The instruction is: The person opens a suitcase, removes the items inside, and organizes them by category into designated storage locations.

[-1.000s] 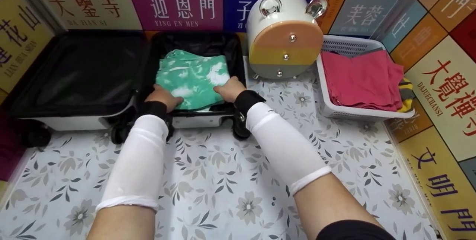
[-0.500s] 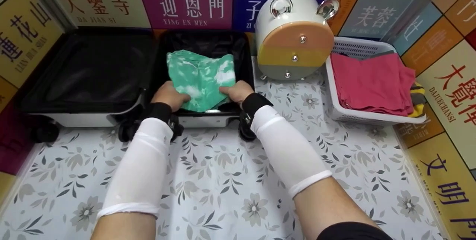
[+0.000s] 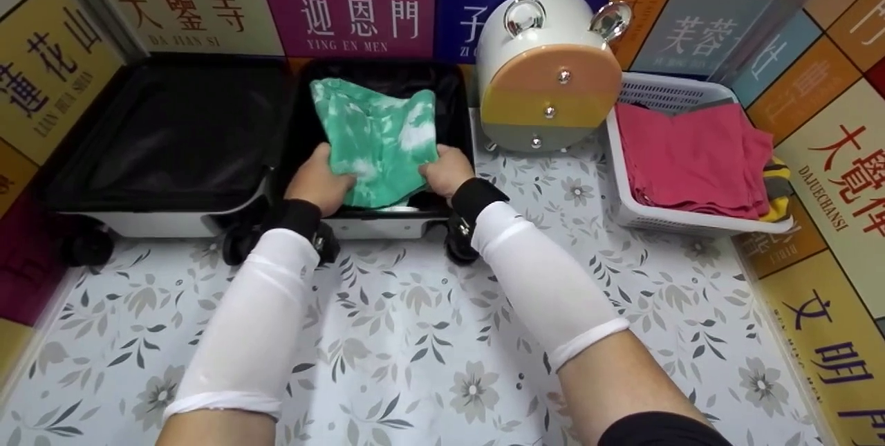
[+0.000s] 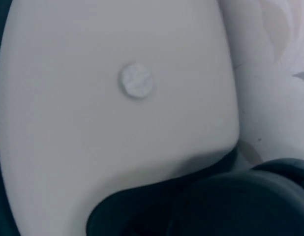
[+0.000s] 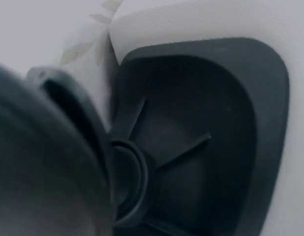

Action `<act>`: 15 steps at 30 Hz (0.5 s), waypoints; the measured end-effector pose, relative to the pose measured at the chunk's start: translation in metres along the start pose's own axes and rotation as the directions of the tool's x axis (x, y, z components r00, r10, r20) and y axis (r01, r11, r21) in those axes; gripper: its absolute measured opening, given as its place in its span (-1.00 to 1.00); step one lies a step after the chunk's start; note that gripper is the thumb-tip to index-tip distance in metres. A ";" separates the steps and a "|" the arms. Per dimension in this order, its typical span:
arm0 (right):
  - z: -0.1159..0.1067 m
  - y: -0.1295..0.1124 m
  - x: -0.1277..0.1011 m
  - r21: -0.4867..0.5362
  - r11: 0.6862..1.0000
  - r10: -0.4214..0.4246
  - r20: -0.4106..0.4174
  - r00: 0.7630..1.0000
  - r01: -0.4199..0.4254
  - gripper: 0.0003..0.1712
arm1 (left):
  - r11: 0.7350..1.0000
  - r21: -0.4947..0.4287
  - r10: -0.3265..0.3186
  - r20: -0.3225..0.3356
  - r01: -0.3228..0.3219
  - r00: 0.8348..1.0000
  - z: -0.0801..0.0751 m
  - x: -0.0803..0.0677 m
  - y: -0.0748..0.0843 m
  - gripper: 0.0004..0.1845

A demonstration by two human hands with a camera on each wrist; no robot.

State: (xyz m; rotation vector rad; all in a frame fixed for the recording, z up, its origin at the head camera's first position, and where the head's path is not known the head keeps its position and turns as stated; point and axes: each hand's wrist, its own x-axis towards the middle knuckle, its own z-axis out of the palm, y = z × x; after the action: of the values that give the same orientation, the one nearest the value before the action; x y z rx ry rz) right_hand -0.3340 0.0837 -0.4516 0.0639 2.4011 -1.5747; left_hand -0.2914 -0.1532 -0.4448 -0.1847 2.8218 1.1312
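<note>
Shirt, green with white blotches, lying folded in the right half of the open suitcase, near edge bunched up. Left hand gripping the near left corner of the cloth, fingers curled into it; right hand gripping the near right corner the same way. Wall panels behind carrying big Chinese characters with pinyin: "DA JIAN SI" on cream, "YING EN MEN" on magenta, "BAINIANDONGJIE" on blue above, "YUXIANGXIANG" and "TONG TIAN" further right, "LIAN HUA SHAN" down the left wall, "DAJUECHANSI" on the right wall. Compared with a second ago: both hands drawn closer together along the near edge, cloth gathered narrower and pulled up off the suitcase floor at the front, far edge now rumpled rather than flat. Suitcase's left half lined in black, nothing seen in it. White basket at right holding a stack of pink cloth, with a yellow and grey piece poking out at its right edge. Round white box with orange, yellow and grey drawer fronts between suitcase and basket. Both wrist views pressed close to the suitcase: white shell on the left, black wheel housing on the right, no fingers visible in either.
</note>
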 end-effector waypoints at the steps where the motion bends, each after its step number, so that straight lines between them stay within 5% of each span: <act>1: -0.001 -0.001 -0.001 -0.007 1.000 -0.025 -0.024 0.999 0.024 -0.52 | 1.000 -0.020 0.009 -0.027 -0.010 1.000 0.000 -0.002 0.001 -0.42; 4: -0.006 -0.006 -0.006 -0.024 0.994 -0.112 -0.097 0.989 0.110 -0.57 | 0.993 -0.103 0.051 -0.126 -0.064 0.991 -0.001 -0.006 0.006 -0.52; 8: -0.015 -0.021 -0.021 0.167 0.963 -0.183 -0.163 0.970 0.210 -0.51 | 0.957 -0.231 0.113 -0.247 -0.172 0.962 -0.004 -0.014 0.017 -0.56; 10: -0.018 -0.028 -0.029 0.397 0.883 -0.206 -0.155 0.966 0.252 -0.42 | 0.926 -0.299 0.142 -0.292 -0.231 0.946 -0.005 -0.018 0.024 -0.55; 13: -0.021 -0.035 -0.041 0.689 0.682 -0.244 -0.103 0.964 0.246 -0.30 | 0.863 -0.403 0.164 -0.344 -0.303 0.924 -0.005 -0.025 0.035 -0.52; 15: -0.020 -0.037 -0.047 0.790 0.573 -0.270 -0.067 0.961 0.216 -0.34 | 0.814 -0.470 0.173 -0.366 -0.342 0.915 -0.002 -0.029 0.043 -0.52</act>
State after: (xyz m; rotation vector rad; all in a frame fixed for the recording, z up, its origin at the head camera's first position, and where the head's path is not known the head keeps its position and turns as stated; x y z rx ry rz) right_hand -0.2992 0.0918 -0.3997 -0.1549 1.4938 -2.6215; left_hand -0.2688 -0.1215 -0.4099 -0.0021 2.7627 2.1066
